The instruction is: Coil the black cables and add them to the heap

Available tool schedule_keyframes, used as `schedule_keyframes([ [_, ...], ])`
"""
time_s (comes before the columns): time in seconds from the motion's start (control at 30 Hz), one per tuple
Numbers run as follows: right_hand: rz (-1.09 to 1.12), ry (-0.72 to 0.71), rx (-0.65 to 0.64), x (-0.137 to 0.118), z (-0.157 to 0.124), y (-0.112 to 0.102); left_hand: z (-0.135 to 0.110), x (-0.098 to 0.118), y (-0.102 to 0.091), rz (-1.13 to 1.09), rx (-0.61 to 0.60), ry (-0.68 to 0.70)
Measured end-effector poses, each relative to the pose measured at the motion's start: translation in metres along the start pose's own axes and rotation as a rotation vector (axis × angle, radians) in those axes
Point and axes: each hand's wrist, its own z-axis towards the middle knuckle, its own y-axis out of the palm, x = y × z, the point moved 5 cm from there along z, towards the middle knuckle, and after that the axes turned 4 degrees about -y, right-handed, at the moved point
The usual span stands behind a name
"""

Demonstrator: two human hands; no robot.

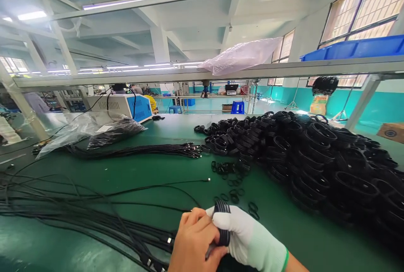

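Observation:
A black cable wound into a tight coil [223, 223] is held between my two hands low in the head view. My right hand [249, 236], in a white glove with a green cuff edge, is closed around the coil, its thumb across the turns. My bare left hand [197, 238] presses against the coil's left side with bent fingers; its fingertips are partly hidden. To the left, many loose black cables [120, 225] with metal plugs spread over the green table [176, 171]. Small black bands [235, 183] lie just beyond my hands.
A big heap of coiled black cables [315, 158] covers the table's right side. Straight cables [135, 150] lie bundled behind, near a plastic bag [107, 129] and a blue-and-white machine [139, 107]. Overhead, a shelf rail [176, 77] carries a blue tray [356, 49].

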Motion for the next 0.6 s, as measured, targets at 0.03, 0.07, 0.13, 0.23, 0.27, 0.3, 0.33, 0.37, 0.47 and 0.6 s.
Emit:
schedule_keyframes([
  [0.03,0.018,0.043,0.021,0.001,-0.001,-0.002,0.001,-0.001,-0.003,-0.044,-0.005,0.007],
  [0.07,0.041,0.095,0.044,0.003,-0.003,-0.005,0.003,-0.003,-0.008,-0.111,-0.009,-0.018],
  [0.13,0.081,0.201,0.05,0.007,-0.006,-0.007,0.007,-0.009,-0.021,-0.255,0.004,-0.13],
  [0.23,0.053,0.259,0.01,0.012,-0.009,-0.005,0.014,-0.013,-0.032,-0.303,0.015,-0.26],
  [0.27,0.019,0.263,0.006,0.013,-0.01,-0.004,0.016,-0.012,-0.031,-0.281,0.003,-0.263],
  [0.3,-0.023,0.266,0.01,0.015,-0.01,-0.003,0.018,-0.011,-0.028,-0.254,-0.004,-0.259],
  [0.33,-0.061,0.269,0.021,0.016,-0.01,-0.002,0.019,-0.01,-0.025,-0.229,0.002,-0.256],
  [0.37,-0.094,0.272,0.032,0.017,-0.01,-0.001,0.02,-0.01,-0.021,-0.21,0.019,-0.257],
  [0.47,-0.176,0.282,0.048,0.018,-0.009,0.0,0.02,-0.014,-0.012,-0.185,0.09,-0.259],
  [0.6,-0.256,0.236,0.024,0.017,-0.007,-0.004,0.015,-0.019,-0.004,-0.18,0.183,-0.216],
])
